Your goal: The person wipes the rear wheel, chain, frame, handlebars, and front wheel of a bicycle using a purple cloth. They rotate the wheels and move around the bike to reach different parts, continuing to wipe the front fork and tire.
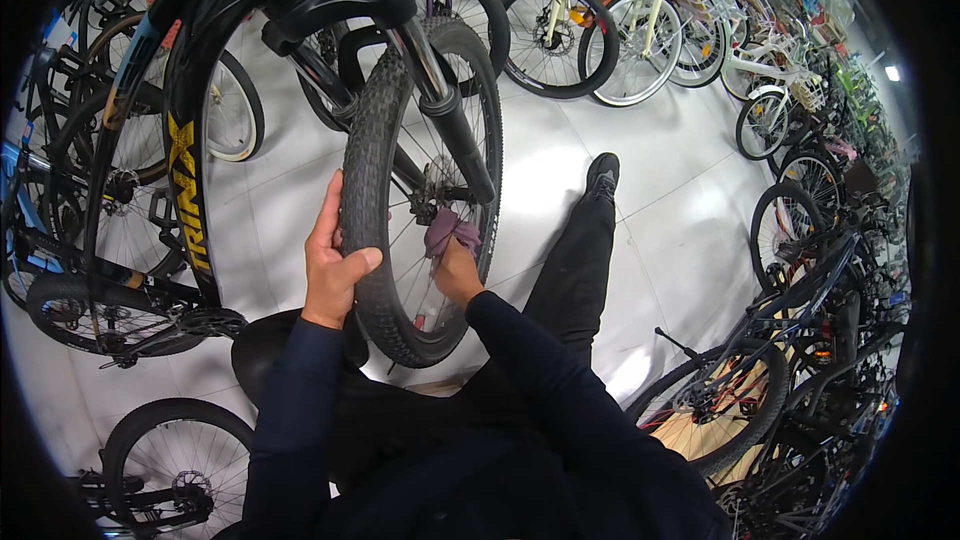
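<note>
A black bicycle wheel with a knobbly tyre (372,200) stands between my legs, set in a black suspension fork (462,145). My left hand (332,268) grips the tyre from its left side, thumb across the tread and fingers along the sidewall. On the wheel's other side, my right hand (458,272) is closed around a bunched purple cloth (452,233). The cloth lies against the spokes just below the hub (425,208), and it hides the fingertips. Part of a black frame (187,100) with yellow lettering rises at the left.
Cream and purple bicycles stand in a row at the back, their front wheels (558,35) facing me. More bicycles line the right side, one wheel (715,405) close to my right arm. Another wheel (180,470) is at the lower left. My right shoe (602,176) rests on pale floor tiles (680,200).
</note>
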Available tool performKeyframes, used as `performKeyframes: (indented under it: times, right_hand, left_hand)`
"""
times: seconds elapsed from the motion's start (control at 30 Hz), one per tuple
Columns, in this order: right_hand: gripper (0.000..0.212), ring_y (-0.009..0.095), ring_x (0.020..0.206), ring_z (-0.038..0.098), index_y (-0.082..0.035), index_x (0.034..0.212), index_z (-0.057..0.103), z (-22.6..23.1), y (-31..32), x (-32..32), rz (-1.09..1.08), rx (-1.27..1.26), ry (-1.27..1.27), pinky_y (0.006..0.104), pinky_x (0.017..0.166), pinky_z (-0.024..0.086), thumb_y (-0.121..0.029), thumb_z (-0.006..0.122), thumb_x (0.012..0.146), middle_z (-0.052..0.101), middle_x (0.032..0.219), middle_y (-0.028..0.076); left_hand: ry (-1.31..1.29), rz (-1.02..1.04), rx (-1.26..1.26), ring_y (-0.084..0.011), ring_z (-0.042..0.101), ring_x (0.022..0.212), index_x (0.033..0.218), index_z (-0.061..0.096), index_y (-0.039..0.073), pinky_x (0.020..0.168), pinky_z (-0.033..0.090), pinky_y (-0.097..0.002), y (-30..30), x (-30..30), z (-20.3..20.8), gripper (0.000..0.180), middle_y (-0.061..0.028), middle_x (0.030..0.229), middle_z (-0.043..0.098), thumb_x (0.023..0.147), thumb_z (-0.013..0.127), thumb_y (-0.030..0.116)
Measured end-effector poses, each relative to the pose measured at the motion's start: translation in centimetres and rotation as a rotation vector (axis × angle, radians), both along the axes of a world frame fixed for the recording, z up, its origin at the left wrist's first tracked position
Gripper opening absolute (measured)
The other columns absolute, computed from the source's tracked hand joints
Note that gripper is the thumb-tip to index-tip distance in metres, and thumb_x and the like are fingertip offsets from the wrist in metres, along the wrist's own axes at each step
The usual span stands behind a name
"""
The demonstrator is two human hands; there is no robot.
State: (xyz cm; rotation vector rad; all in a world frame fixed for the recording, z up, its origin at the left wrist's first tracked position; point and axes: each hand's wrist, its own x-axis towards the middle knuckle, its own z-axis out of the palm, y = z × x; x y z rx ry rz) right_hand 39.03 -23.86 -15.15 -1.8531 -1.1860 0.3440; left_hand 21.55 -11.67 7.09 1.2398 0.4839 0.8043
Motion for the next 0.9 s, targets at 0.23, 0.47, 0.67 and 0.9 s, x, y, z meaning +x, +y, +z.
performKeyframes:
  times: [0.23,0.47,0.67,0.9]
  right_hand:
    - [0.027,0.046,0.095,0.063,-0.002,0.116,0.056,-1.0,1.5,-0.2,-0.072,0.052,-0.182,0.049,0.082,0.05,-0.001,0.055,0.089,0.066,0.102,0.022]
    - [0.023,0.033,0.089,0.067,-0.004,0.114,0.065,1.7,2.3,2.2,0.001,-0.014,-0.023,0.042,0.076,0.054,-0.004,0.053,0.095,0.068,0.103,0.014]
    - [0.031,0.04,0.08,0.071,-0.002,0.117,0.059,3.5,-2.8,-2.7,0.062,-0.1,0.331,0.0462,0.069,0.055,0.003,0.047,0.089,0.069,0.095,0.018]
    - [0.038,0.047,0.105,0.065,0.002,0.119,0.062,3.3,-6.8,-3.6,0.138,-0.021,0.312,0.0464,0.09,0.052,0.0,0.054,0.082,0.066,0.108,0.027]
  left_hand:
    - [-0.011,-0.001,-0.027,-0.0253,0.068,0.118,0.166,0.024,0.006,0.103,0.053,-0.0334,0.0,0.1,0.3,0.108,-0.0133,0.141,0.061,0.069,0.069,0.015]
    - [-0.065,-0.01,-0.035,-0.0242,0.067,0.118,0.166,0.025,0.005,0.103,0.052,-0.0336,0.0,0.2,0.1,0.106,-0.0137,0.14,0.061,0.07,0.069,0.012]
    - [-0.122,-0.03,-0.059,-0.0204,0.065,0.12,0.165,0.027,0.005,0.101,0.051,-0.031,0.2,0.4,0.1,0.102,-0.0121,0.139,0.062,0.071,0.067,0.0]
    - [-0.027,0.013,-0.009,-0.0253,0.067,0.118,0.166,0.025,0.005,0.102,0.053,-0.0346,-0.5,0.3,0.1,0.107,-0.014,0.142,0.06,0.07,0.071,0.017]
